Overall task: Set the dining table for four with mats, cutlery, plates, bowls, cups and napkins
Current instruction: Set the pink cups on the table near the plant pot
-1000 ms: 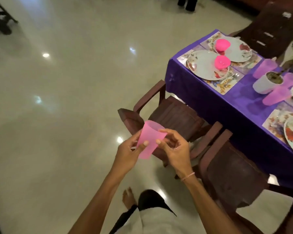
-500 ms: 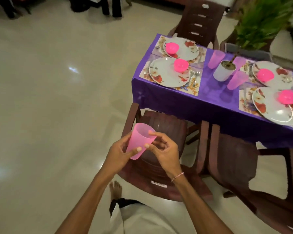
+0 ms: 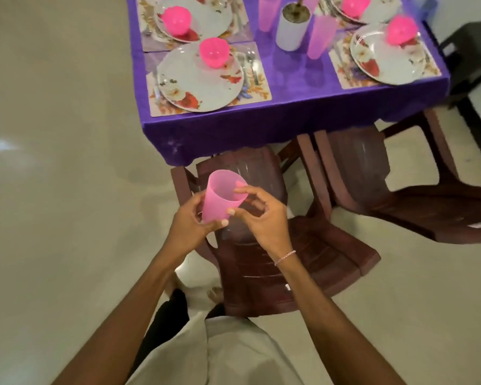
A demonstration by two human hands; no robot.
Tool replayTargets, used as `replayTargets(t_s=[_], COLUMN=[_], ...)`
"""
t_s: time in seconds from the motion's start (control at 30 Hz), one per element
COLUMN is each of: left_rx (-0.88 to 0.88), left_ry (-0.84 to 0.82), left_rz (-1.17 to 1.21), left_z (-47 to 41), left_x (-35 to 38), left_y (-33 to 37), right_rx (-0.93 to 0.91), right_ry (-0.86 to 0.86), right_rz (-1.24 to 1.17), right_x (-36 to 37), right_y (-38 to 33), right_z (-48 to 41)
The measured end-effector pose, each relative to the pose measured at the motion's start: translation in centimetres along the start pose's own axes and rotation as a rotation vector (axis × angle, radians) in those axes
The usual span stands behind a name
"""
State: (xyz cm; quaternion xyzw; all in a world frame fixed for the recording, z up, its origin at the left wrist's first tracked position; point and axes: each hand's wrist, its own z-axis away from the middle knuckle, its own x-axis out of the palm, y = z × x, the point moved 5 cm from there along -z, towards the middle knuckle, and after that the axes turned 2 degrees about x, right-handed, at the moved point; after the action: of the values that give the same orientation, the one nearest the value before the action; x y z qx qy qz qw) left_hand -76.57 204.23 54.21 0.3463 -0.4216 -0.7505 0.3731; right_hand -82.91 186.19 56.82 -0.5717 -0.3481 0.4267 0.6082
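A pink plastic cup (image 3: 220, 198) is held upright over a brown chair, short of the table. My left hand (image 3: 190, 226) grips its lower side and base. My right hand (image 3: 261, 215) pinches its rim with fingertips. Ahead, the purple-clothed table (image 3: 289, 107) carries floral mats, each with a flowered plate and a bright pink bowl; the nearest plate (image 3: 197, 81) has a bowl (image 3: 214, 52) on it and cutlery (image 3: 250, 65) to its right. Pink cups (image 3: 318, 37) stand around a white pot (image 3: 290, 29) in the middle.
Two dark brown plastic chairs stand against the table's near side, one (image 3: 275, 245) right under my hands and one (image 3: 386, 184) to its right. A dark stool (image 3: 469, 51) sits at the far right. Pale glossy floor (image 3: 53, 162) spreads to the left.
The view has swung round to face the table, which is now closer and straight ahead. Both hands keep the pink cup between them, held a little more upright.
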Motion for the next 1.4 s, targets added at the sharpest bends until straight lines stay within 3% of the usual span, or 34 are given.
replayTargets(t_s=[0.33,0.73,0.93,1.17,1.4], left_rx=[-0.003,0.167,0.262,0.164,0.323], left_ry=[-0.356,-0.448,-0.493,-0.590,-0.697], left_rz=[-0.211,-0.339,-0.458,-0.397,-0.356], left_z=[-12.1,-26.6,-34.1,-43.5,-50.9], left_x=[-4.5,-16.9,-17.7,-19.3,-15.9], left_y=[-0.9,6.3,10.2,15.3,20.9], right_rx=[0.113,0.071,0.072,0.162,0.140], right_ry=[0.370,0.623,0.730,0.805,0.991], right_rz=[0.099,0.219,0.295,0.338,0.458], right_x=[5.4,17.8,19.2,20.0,18.0], right_y=[2.1,-2.8,-3.2,-2.7,-5.0], right_z=[-4.6,-16.4,-23.9,-33.0,-40.5])
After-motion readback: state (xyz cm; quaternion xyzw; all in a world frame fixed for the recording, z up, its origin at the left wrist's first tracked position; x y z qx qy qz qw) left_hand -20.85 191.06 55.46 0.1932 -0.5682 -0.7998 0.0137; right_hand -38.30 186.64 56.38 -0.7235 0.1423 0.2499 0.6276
